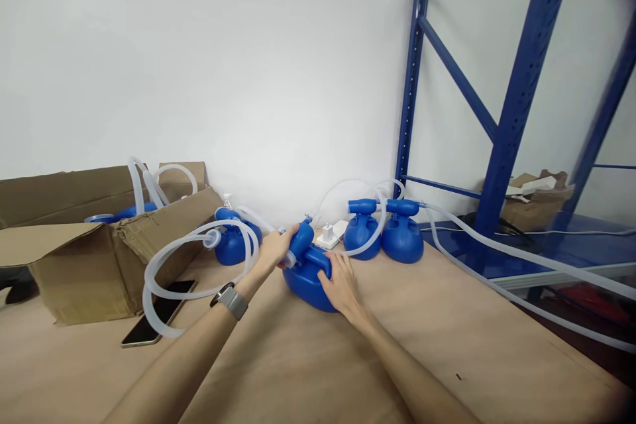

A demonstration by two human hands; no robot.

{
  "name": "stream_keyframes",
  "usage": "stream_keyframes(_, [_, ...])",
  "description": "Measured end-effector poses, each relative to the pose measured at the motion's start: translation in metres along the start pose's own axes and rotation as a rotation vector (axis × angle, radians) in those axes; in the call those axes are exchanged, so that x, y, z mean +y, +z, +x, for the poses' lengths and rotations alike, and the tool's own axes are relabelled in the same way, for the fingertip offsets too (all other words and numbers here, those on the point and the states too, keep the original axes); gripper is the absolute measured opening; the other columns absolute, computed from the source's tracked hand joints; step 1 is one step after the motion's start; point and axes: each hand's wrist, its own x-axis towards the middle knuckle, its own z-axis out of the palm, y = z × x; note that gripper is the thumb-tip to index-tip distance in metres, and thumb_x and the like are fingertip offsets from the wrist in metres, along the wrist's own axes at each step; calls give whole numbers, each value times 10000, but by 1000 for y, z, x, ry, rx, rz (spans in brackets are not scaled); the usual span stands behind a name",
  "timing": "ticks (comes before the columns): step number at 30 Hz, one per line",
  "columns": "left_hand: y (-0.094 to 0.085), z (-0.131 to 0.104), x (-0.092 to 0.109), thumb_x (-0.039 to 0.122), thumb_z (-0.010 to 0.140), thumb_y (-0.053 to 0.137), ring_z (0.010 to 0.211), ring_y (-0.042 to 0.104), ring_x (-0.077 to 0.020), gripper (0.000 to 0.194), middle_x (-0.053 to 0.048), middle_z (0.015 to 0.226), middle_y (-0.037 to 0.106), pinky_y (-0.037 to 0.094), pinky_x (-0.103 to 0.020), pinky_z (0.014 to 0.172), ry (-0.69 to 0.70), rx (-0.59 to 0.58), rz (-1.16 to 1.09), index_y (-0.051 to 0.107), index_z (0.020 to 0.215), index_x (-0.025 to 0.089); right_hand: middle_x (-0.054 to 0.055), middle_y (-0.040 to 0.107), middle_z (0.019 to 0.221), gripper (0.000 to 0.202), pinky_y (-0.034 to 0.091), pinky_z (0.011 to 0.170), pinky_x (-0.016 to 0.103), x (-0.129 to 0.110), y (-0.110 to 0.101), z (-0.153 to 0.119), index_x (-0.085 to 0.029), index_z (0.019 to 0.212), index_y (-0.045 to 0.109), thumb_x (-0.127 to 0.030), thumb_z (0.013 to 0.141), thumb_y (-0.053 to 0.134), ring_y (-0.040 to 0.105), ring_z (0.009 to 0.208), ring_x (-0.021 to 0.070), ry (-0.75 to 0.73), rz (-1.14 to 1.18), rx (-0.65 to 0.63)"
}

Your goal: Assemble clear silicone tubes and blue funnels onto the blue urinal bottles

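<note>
A blue plastic urinal bottle with a moulded handle and a wide tilted neck rests on the wooden table in front of me. My left hand is closed around the bottle's neck, near a whitish fitting at its mouth. On the handle side, my right hand grips the same bottle, thumb on the near side. A translucent hose loops beside my left wrist; the hidden part near my fingers keeps me from telling where it joins. Behind my left hand stands another blue bottle.
Two more blue bottles with hoses stand at the back right, beside a white power strip. An open cardboard box holding blue bottles and hoses is at left, a phone near it. Long hoses run right past blue shelving.
</note>
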Motion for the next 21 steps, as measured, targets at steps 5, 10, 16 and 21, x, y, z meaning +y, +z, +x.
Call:
stream_keyframes(5, [-1, -3, -12, 671, 915, 432, 674, 739, -284, 575, -155, 957, 746, 564, -341, 513, 31, -12, -61, 655, 1045, 157, 122, 687, 1140, 262, 475, 1004, 491, 6, 5, 5, -194, 1077, 642, -232, 833, 556, 577, 1120, 318, 36, 159, 65])
stream_keyframes(10, [-5, -10, -33, 654, 958, 300, 959, 735, -270, 607, -162, 1119, 717, 606, -344, 738, 131, -65, -109, 607, 1108, 153, 109, 676, 1118, 213, 476, 1011, 468, 20, 10, 12, -214, 1043, 635, -277, 863, 540, 590, 1094, 296, 114, 214, 129])
stream_keyframes(16, [-3, -23, -59, 654, 888, 545, 1300, 579, -355, 702, -207, 1468, 547, 523, -492, 1003, 242, -162, -49, 499, 1413, 191, 143, 634, 1128, 331, 453, 1016, 491, 38, 13, 16, -188, 1058, 631, -463, 887, 560, 555, 1123, 327, 280, 237, 236])
stream_keyframes(21, [23, -31, -93, 593, 690, 834, 1525, 295, -406, 1231, -186, 1712, 148, 338, -540, 1206, 441, -304, -25, 132, 1634, 230, 127, 628, 1163, 384, 430, 1062, 505, 22, 19, 7, -199, 1104, 626, -514, 889, 588, 525, 1184, 317, 235, 251, 254])
